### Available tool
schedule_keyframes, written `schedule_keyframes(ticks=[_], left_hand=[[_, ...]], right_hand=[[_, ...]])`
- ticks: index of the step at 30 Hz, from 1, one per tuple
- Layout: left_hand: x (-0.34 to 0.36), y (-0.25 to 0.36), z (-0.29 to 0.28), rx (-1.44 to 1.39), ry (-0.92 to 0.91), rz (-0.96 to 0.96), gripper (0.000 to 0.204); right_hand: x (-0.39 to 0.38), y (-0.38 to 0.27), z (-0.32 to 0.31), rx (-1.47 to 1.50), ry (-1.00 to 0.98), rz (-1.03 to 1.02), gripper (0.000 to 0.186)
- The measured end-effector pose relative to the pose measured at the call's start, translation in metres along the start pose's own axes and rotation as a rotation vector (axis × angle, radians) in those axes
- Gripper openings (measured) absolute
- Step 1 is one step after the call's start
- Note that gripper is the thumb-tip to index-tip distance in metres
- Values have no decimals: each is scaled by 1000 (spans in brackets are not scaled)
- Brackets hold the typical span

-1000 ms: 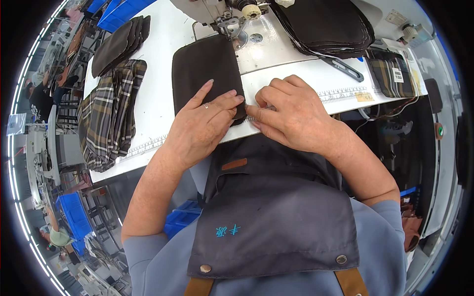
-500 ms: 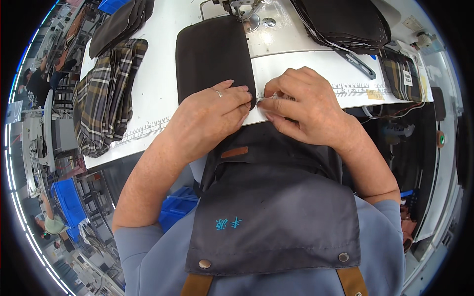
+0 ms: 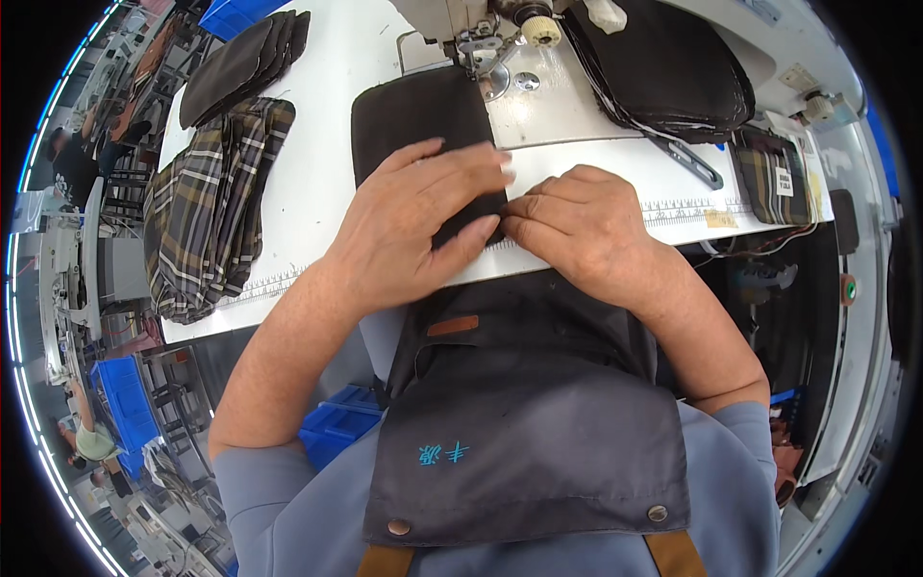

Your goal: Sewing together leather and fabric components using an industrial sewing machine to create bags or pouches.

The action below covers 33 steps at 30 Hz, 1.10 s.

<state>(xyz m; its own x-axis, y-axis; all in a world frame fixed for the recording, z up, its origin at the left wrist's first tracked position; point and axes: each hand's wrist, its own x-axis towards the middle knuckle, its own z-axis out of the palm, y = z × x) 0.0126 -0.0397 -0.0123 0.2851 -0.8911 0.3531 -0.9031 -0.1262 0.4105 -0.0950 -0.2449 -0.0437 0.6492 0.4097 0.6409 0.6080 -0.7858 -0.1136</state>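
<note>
A dark brown fabric panel [image 3: 423,120] with rounded corners lies on the white sewing table [image 3: 317,135]. Its far right edge is beside the needle area of the sewing machine [image 3: 478,43]. My left hand [image 3: 409,221] hovers over or rests lightly on the panel's near part, fingers spread and slightly blurred, the thumb pointing to the right edge. At the panel's near right corner, the fingers of my right hand [image 3: 582,226] are bent and pinched together on the fabric edge. My fingers partly hide that corner.
Plaid fabric pieces [image 3: 212,202] and dark panels [image 3: 245,72] are stacked at the left. Another dark stack [image 3: 663,72] is at the back right, with a grey cutter [image 3: 687,162] before it. A plaid piece [image 3: 769,178] lies far right. A ruler strip [image 3: 663,210] follows the table's front edge.
My left hand has lifted and spread its fingers, where before they pressed together near the panel's right edge. My right hand's fingers have closed in on the corner. The view has shifted, showing more of the machine.
</note>
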Motion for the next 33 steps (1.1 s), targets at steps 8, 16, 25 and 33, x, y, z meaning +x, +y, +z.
schedule_keyframes(ticks=[8,16,25,33], left_hand=[[3,-30,11,142,-140,-59,50],[21,-60,8,142,-105,-77,48],[40,-101,5,103,9,-83,47],[58,-120,-5,171,20,-112,43]], right_hand=[[8,9,-4,53,-84,2,12],[29,40,2,36,-160,-5,12],[48,70,14,23,-193,45,9],[46,80,29,-22,-35,105,9]])
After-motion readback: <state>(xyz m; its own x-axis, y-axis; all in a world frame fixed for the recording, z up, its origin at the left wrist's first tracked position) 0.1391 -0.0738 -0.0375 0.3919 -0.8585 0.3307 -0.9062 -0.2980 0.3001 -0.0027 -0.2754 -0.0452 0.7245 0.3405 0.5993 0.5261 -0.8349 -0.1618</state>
